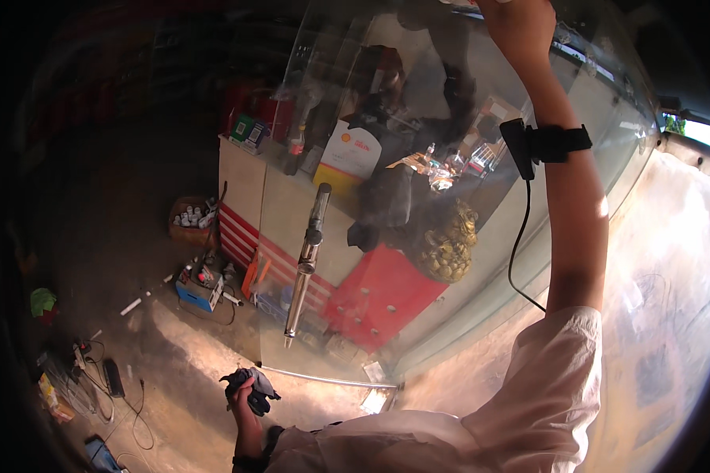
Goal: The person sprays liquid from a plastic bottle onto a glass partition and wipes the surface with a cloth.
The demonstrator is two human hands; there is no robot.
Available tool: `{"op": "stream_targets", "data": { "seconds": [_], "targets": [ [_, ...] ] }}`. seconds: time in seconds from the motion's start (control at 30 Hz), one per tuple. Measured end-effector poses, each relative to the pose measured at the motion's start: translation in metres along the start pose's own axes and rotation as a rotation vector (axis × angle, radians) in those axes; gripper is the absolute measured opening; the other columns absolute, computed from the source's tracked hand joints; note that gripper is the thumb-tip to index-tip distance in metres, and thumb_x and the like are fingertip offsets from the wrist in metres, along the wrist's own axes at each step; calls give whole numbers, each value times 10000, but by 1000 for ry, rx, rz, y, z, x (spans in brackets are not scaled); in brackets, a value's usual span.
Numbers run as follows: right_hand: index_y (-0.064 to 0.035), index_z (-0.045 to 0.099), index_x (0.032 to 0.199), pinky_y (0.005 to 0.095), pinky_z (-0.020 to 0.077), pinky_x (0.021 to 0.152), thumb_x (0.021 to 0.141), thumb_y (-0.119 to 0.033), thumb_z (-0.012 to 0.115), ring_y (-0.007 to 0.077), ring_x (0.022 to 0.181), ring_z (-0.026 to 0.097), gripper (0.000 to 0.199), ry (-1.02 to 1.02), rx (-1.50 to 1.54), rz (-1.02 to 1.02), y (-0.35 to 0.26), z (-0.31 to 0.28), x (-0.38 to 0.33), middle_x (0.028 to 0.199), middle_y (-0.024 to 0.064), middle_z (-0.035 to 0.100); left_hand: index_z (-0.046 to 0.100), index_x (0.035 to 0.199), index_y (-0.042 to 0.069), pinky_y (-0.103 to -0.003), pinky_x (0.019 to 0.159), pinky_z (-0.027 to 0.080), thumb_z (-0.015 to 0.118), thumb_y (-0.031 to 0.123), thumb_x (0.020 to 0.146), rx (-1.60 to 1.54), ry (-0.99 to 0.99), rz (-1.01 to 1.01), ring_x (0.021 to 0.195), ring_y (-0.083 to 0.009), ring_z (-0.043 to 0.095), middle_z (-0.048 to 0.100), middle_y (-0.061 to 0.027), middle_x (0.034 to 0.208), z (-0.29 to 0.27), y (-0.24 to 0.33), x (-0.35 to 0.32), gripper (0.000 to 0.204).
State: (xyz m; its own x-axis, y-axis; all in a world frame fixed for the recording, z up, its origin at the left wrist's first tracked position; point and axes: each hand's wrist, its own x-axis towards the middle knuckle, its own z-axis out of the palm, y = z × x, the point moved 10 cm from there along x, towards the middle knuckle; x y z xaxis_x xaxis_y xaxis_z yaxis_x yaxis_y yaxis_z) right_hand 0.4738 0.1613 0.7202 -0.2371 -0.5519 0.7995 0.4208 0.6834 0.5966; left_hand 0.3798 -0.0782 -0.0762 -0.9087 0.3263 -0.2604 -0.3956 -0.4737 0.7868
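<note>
My left hand [243, 392], low in the view, is closed around a bunched black cloth [262, 389]. My right arm reaches far up along a glass door [355, 292]. At the top edge my right hand [522, 27] is against or very near the glass; its fingers are cut off by the frame. A pale and red scrap [464, 4] shows beside it, too cropped to name. On the glass, between my hands, a long shiny metal pull handle [308, 256] stands apart from both. A black strap with a small device [546, 143] and a hanging cable circles my right forearm.
Behind the glass is a counter [241, 177] with red stripes, bearing a white and yellow container [350, 154] and a gold ornament [450, 248]. On the floor are a box of bottles [193, 221], a blue carton [199, 293] and loose cables [138, 418]. A pale wall [655, 315] rises right.
</note>
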Motion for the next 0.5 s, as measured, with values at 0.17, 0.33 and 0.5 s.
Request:
{"op": "stream_targets", "data": {
  "seconds": [0.17, 0.33, 0.5],
  "targets": [
    [-58, 728, 927, 418, 523, 655, 840, -245, 751, 330, 771, 705, 207, 189, -46, 193, 94, -62, -59, 817, 128, 730, 666, 1084, 41, -327, 835, 527, 644, 86, 799, 42, 13, -114, 926, -206, 672, 684, -65, 1007, 13, -27, 5, 289],
    [-8, 708, 984, 351, 528, 684, 816, -127, 776, 230, 768, 711, 217, 142, 157, 371, 151, -87, -90, 856, 117, 739, 662, 1035, 37, -337, 788, 539, 648, 83, 792, 37, -27, -167, 883, -218, 683, 686, -68, 952, 27, -46, 4, 247],
    [4, 703, 1015, 332, 530, 727, 753, -81, 824, 189, 814, 694, 300, 159, 243, 251, 145, -86, -77, 899, 84, 739, 698, 983, 26, -273, 782, 505, 644, 107, 797, 34, -64, -188, 852, -153, 642, 670, -37, 924, 47, -49, -5, 210]
  ]
}}
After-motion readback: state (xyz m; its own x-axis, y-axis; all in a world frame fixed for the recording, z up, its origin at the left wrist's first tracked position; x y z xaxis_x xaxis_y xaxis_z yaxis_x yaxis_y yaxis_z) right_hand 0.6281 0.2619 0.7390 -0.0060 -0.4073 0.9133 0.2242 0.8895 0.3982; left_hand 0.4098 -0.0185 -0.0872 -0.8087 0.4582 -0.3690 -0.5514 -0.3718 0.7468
